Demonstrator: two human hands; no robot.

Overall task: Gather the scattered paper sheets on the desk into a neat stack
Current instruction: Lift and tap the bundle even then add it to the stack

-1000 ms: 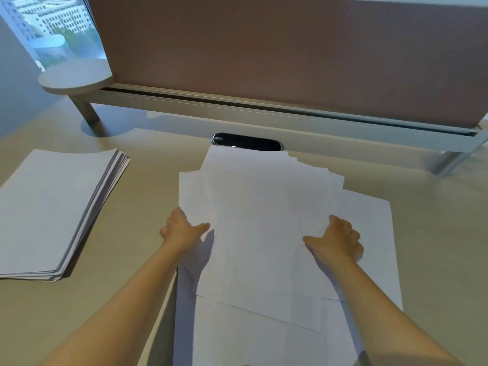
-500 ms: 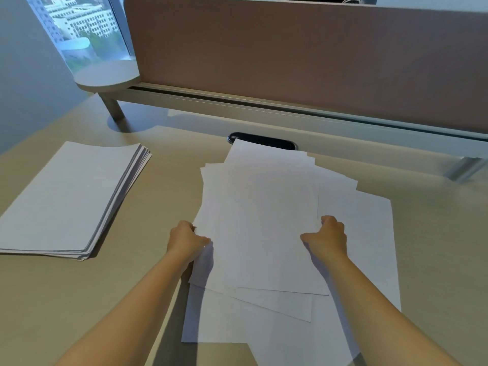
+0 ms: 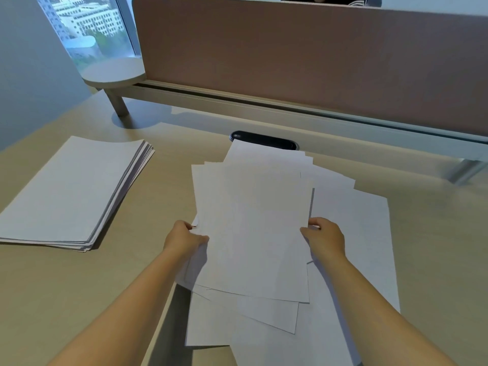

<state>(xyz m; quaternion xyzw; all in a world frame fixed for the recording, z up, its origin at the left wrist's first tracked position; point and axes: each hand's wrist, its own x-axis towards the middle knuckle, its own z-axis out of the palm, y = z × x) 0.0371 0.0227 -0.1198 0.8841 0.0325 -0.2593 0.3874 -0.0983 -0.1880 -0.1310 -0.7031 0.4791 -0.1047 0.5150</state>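
Note:
Several loose white paper sheets [image 3: 253, 223] lie overlapping in the middle of the beige desk [image 3: 66, 291], fanned at different angles. My left hand [image 3: 183, 239] grips the left edge of the upper sheets, thumb on top. My right hand [image 3: 326, 236] grips their right edge, fingers curled around it. The gripped bundle looks slightly raised above the sheets beneath. More sheets [image 3: 364, 260] spread out to the right and toward the near edge. A tidy paper stack [image 3: 71, 191] lies on the desk at the left.
A brown partition panel [image 3: 317, 56] on a pale rail closes off the back of the desk. A black oval cable port [image 3: 264, 140] sits just behind the sheets. A small round shelf [image 3: 113, 72] on a leg stands at the back left by a window.
Both hands went from pressing on the sheets to gripping their side edges, drawing the upper sheets closer together. The view shifted, so the left stack sits further right.

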